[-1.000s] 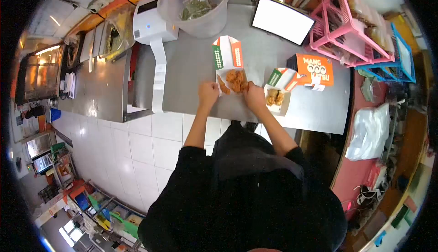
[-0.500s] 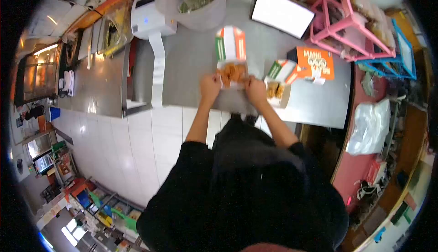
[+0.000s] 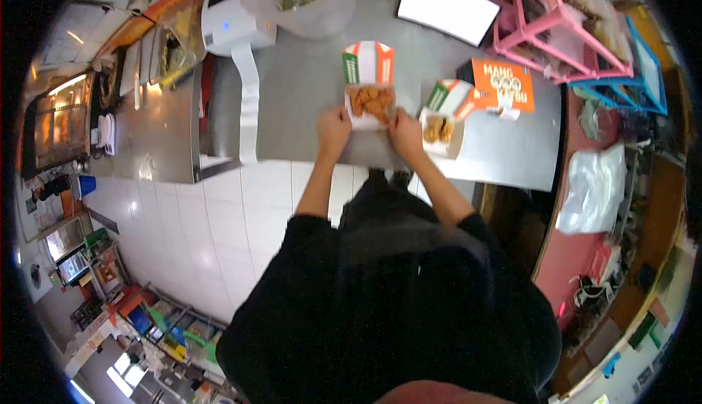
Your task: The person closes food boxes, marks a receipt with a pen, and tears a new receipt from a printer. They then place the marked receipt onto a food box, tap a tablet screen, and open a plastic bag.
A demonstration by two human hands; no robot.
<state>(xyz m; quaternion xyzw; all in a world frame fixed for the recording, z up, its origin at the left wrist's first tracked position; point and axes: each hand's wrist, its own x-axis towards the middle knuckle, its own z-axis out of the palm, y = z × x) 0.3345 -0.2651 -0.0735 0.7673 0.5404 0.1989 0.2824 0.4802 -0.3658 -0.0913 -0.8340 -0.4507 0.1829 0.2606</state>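
Note:
An open takeaway box holds browned fried pieces; its green, white and orange lid is folded back. My left hand is closed on the box's left front side. On the opposite side my right hand is closed at the right edge. Just right of that hand stands a second open takeaway box with smaller fried pieces in it. Behind it is a shut orange box printed with lettering.
A label printer trails a long paper strip over the steel counter. Nearby are a translucent tub with a green-looking bag, a bright screen, and a pink rack.
The counter and boxes sit slightly higher in view. Both hands stay closed at the first box's sides, and its front wall and contents show more clearly now.

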